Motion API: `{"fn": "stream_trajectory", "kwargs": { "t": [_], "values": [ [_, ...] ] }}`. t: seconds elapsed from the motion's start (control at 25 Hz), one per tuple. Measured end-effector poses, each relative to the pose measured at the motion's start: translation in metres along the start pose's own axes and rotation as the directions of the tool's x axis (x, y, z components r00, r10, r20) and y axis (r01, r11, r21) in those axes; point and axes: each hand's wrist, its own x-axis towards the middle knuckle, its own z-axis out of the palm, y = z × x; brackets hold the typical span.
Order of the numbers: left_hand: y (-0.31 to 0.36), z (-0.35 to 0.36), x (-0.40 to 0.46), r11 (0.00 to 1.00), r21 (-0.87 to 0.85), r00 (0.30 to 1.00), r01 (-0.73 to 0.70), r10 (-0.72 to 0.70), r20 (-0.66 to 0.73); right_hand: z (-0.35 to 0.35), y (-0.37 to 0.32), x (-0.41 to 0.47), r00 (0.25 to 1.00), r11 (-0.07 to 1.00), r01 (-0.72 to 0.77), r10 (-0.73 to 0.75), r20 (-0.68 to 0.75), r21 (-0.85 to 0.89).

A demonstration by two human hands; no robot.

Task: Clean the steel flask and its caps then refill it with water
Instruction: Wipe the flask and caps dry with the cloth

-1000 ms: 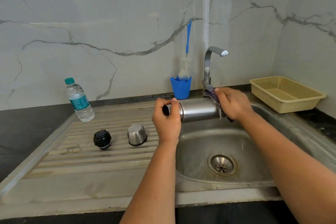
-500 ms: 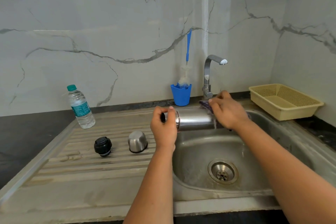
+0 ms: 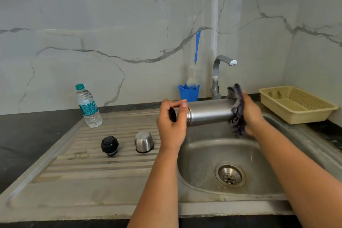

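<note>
1. The left hand (image 3: 171,124) is curled around the neck end of the steel flask (image 3: 209,113), which is held level over the sink (image 3: 203,153).
2. The right hand (image 3: 249,114) presses a dark scrubber (image 3: 237,111) against the flask's base, fingers wrapped around it.
3. Left of the left hand, the steel cap (image 3: 144,142) and black inner cap (image 3: 109,145) sit on the drainboard (image 3: 92,172).
4. Beyond them stands a water bottle (image 3: 87,106).

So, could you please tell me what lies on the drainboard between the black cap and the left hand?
The head view shows the steel cup cap standing upside down between the black cap and the left hand.
</note>
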Motion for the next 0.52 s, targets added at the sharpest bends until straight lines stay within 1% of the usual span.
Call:
{"fn": "stream_trajectory", "kwargs": {
  "t": [0.04, 0.08, 0.12, 0.16, 0.2, 0.24, 0.28, 0.32, 0.36, 0.4, 0.44, 0.48, 0.52],
  "values": [
    [0.0, 0.001, 0.001, 0.999, -0.028, 0.998, -0.017, 0.019, 0.067, -0.002, -0.002, -0.002, 0.993, 0.955, -0.11, 0.096, 0.062, 0.275],
    [-0.002, 0.002, 0.001, 0.997, -0.07, 0.994, 0.023, -0.016, 0.106, -0.004, -0.002, -0.001, 0.989, 0.898, -0.139, 0.107, 0.1, 0.418],
    [-0.003, 0.002, 0.002, 0.987, -0.103, 0.987, 0.124, -0.112, 0.118, -0.006, 0.0, 0.002, 0.99, 0.861, -0.135, 0.101, 0.097, 0.49],
    [-0.007, 0.002, 0.003, 0.962, -0.078, 0.961, 0.261, -0.252, 0.114, -0.006, 0.003, 0.004, 0.994, 0.838, -0.109, 0.079, 0.079, 0.535],
    [-0.009, 0.002, 0.004, 0.91, 0.002, 0.905, 0.414, -0.412, 0.108, -0.007, 0.005, 0.008, 0.997, 0.819, -0.082, 0.066, 0.05, 0.568],
    [-0.012, 0.001, 0.003, 0.82, 0.135, 0.815, 0.557, -0.57, 0.099, -0.007, 0.005, 0.009, 0.999, 0.801, -0.043, 0.048, 0.006, 0.597],
    [-0.013, 0.0, 0.002, 0.7, 0.244, 0.702, 0.672, -0.706, 0.091, -0.007, 0.004, 0.011, 0.999, 0.786, -0.002, 0.022, -0.025, 0.618],
    [-0.014, -0.001, 0.001, 0.582, 0.301, 0.584, 0.756, -0.806, 0.092, -0.007, 0.005, 0.012, 0.999, 0.771, 0.035, -0.011, -0.042, 0.636],
    [-0.014, -0.001, 0.001, 0.485, 0.297, 0.475, 0.823, -0.873, 0.109, -0.008, 0.004, 0.011, 0.997, 0.754, 0.07, -0.046, -0.054, 0.653],
    [-0.013, -0.002, 0.001, 0.419, 0.237, 0.397, 0.877, -0.908, 0.138, -0.008, 0.002, 0.007, 0.995, 0.739, 0.102, -0.078, -0.066, 0.666],
    [-0.014, -0.004, 0.003, 0.379, 0.155, 0.355, 0.912, -0.921, 0.162, -0.008, 0.001, 0.005, 0.992, 0.724, 0.124, -0.102, -0.073, 0.678],
    [-0.012, -0.007, 0.004, 0.355, 0.079, 0.338, 0.931, -0.925, 0.176, -0.009, 0.002, 0.005, 0.989, 0.725, 0.144, -0.124, -0.078, 0.673],
    [-0.01, -0.008, 0.005, 0.352, 0.033, 0.342, 0.935, -0.924, 0.169, -0.009, 0.002, 0.004, 0.987, 0.735, 0.156, -0.141, -0.077, 0.66]
  ]
}}
